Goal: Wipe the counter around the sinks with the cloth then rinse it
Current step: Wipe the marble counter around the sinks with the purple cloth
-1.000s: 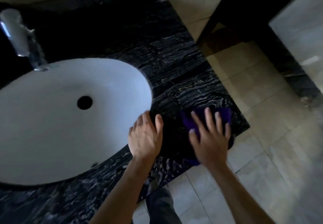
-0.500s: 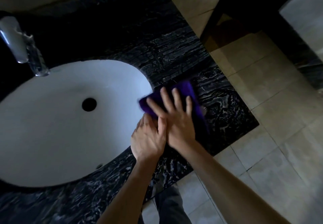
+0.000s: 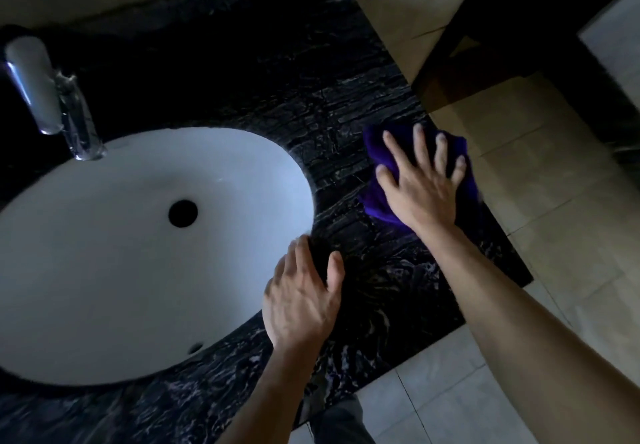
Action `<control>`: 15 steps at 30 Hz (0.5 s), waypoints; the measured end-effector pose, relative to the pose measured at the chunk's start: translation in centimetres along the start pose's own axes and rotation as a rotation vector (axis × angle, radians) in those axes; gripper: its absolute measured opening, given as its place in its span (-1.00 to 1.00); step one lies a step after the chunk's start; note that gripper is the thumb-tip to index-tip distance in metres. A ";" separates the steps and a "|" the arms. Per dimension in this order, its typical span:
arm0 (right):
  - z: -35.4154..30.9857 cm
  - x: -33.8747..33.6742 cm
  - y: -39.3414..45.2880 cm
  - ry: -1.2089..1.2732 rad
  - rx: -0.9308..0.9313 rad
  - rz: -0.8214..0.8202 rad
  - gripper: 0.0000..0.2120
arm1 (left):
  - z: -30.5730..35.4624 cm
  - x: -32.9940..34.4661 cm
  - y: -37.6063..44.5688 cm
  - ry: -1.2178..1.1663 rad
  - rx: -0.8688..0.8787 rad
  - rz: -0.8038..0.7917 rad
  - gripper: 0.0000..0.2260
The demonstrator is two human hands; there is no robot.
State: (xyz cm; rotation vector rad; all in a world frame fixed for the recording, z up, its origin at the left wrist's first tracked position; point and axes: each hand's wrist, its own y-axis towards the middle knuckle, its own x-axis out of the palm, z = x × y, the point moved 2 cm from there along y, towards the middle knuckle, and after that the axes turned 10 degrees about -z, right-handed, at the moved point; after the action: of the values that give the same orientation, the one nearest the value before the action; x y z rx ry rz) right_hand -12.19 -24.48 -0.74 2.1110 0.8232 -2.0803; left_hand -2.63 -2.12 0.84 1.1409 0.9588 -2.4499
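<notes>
At the right end of the dark marble counter (image 3: 346, 104), close to its far right edge, the purple cloth (image 3: 375, 145) lies flat beneath the right hand (image 3: 420, 184), whose fingers are spread wide and press down, likely to cover more stone in each pass. The left hand (image 3: 301, 300) rests open at the white sink (image 3: 131, 253) rim, seemingly as a brace. The faucet (image 3: 34, 87) runs no visible water.
</notes>
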 end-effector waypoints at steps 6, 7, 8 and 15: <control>-6.8 0.9 -2.0 -0.130 -0.437 0.013 -0.42 | -0.2 -0.1 -0.1 -0.002 0.006 0.011 -0.32; -6.7 1.5 -4.0 -0.149 -0.507 0.005 -0.42 | -0.3 -0.2 -0.2 -0.008 0.003 0.018 -0.35; -6.1 2.1 -6.2 -0.166 -0.559 -0.009 -0.43 | -0.5 -0.2 -0.3 -0.015 -0.001 0.030 -0.38; 7.3 1.7 -10.2 -0.086 -0.135 -0.014 -0.44 | -0.1 -0.4 -0.2 0.008 -0.011 0.009 -0.34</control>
State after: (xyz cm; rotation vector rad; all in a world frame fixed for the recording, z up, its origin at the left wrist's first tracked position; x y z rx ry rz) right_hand -23.08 -18.19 0.31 1.9396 0.9405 -2.0425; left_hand -2.40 -1.91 1.25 1.1495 0.9663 -2.4314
